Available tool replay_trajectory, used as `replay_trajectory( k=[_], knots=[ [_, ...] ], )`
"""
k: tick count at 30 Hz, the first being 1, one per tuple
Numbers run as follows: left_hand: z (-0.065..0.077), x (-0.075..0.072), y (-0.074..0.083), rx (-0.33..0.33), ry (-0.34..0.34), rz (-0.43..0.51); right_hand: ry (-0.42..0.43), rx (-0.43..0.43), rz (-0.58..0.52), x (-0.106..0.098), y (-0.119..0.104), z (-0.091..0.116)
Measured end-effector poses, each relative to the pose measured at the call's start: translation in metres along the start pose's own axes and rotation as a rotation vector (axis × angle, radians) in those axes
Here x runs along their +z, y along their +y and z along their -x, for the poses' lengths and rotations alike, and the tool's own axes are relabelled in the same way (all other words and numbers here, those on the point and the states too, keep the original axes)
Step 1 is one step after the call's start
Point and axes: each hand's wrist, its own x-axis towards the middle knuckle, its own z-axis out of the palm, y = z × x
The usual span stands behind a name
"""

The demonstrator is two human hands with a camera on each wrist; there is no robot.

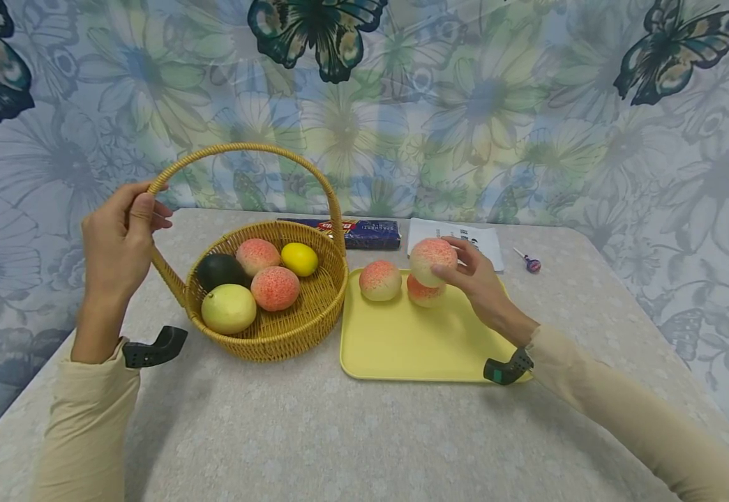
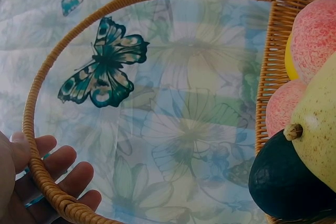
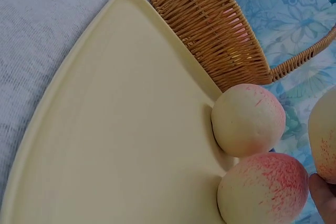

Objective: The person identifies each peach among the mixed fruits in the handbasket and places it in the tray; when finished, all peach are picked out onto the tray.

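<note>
My left hand (image 1: 119, 240) grips the arched handle (image 1: 247, 147) of a wicker basket (image 1: 289, 341), thumb and fingers round its left side. Inside the basket lie two reddish peaches (image 1: 275, 288), a yellow lemon (image 1: 299, 259), a pale green-yellow fruit (image 1: 229, 309) with a stem and a dark green avocado-like fruit (image 1: 220, 270). Over the back of a yellow tray (image 1: 414, 348), my right hand (image 1: 477, 279) holds a pale peach (image 1: 432, 261) by its right side. Two more peaches, a left one (image 1: 379, 280) and a partly covered one (image 1: 425, 293), rest on the tray.
Behind the basket lies a dark blue spaghetti box (image 1: 370, 235). Beside it is a white printed packet (image 1: 464, 233), partly behind the right hand. A wrapped lollipop (image 1: 531, 264) lies at the back right of the table. A butterfly-and-flower cloth (image 1: 364, 139) hangs behind the table.
</note>
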Motion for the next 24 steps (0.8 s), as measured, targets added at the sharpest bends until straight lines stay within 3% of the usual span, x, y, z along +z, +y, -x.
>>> replay_trajectory(
  k=[12, 24],
  knots=[
    [0.001, 0.000, 0.001, -0.001, -0.002, -0.002, 0.071, -0.022, -0.042, -0.019, 0.011, 0.003],
    [-0.001, 0.000, 0.000, -0.016, -0.006, -0.002, 0.173, 0.009, 0.055, -0.040, 0.019, 0.003]
  ],
)
